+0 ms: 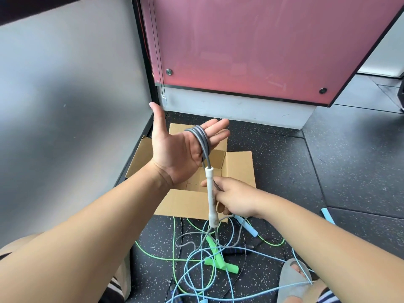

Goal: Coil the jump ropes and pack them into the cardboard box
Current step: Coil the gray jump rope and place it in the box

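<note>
a: where the grey rope (202, 141) sits right now, is it coiled at all?

b: yes, several loops wrap the four straight fingers of the left hand (175, 149). that hand is palm up, fingers together and flat, thumb spread wide. nothing is pinched; the coil just hangs round the fingers.

a: and the rope's end?

b: it drops from the coil into the top of a white handle (211, 193), which stands nearly upright just below the left palm. the right hand (235, 199) grips that handle at mid-length, fingers curled round it from the right. a grey strand trails from near the handle's lower end to the floor.

a: where is the box (239, 169)?

b: on the floor, right under and behind both hands, all four flaps folded out. no rope shows inside the part i can see.

a: what lies closer in?

b: a loose tangle just in front of the near flap: green rope (174, 237) and blue rope (233, 235) cross over each other, with two green handles (218, 260) in the middle of it. one blue handle (248, 227) lies by the right wrist, another sits well off to the right.

a: further out?

b: a grey slipper (291, 278) at lower right, with blue rope across it. the floor (349, 160) is black and speckled. a grey wall (65, 84) stands left, a pink panel (262, 51) behind the box.
</note>
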